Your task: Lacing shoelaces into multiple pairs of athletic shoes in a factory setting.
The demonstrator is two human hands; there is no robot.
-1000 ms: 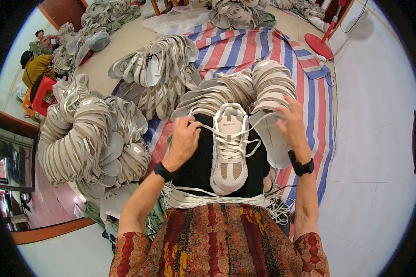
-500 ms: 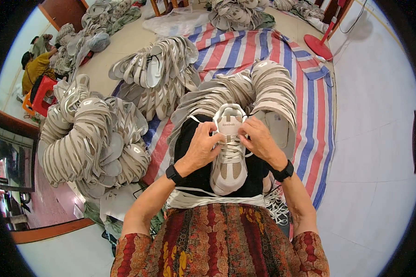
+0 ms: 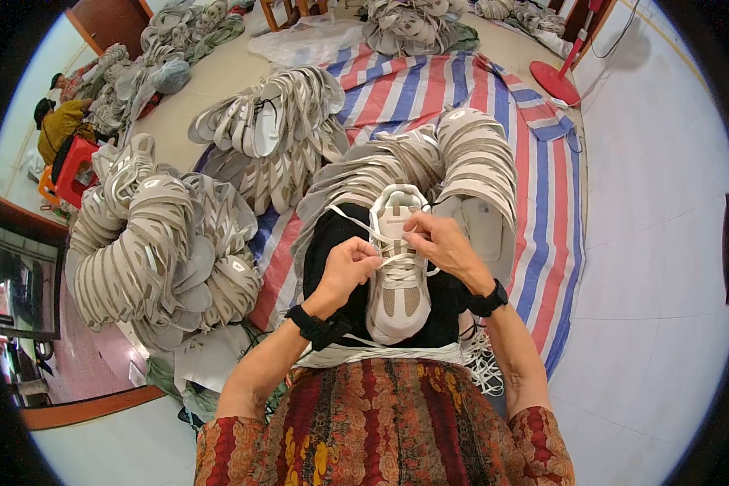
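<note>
Now left hand (image 3: 347, 271) has been drawn down from tongue to shoe's left side, fingertips pinched, apparently on lace (image 3: 350, 217). Right hand (image 3: 449, 249) kept over upper eyelets, fingers curled together; whether lace is gripped there, cannot tell. Pale shoe (image 3: 398, 306) laid lengthwise on black cloth (image 3: 322, 236), toe by near edge, heel by far edge. Loose lace stretched toward cloth's far left corner. Lower rows already crossed; upper lacing seemingly being worked, judged unfinished, no bow tied.
</note>
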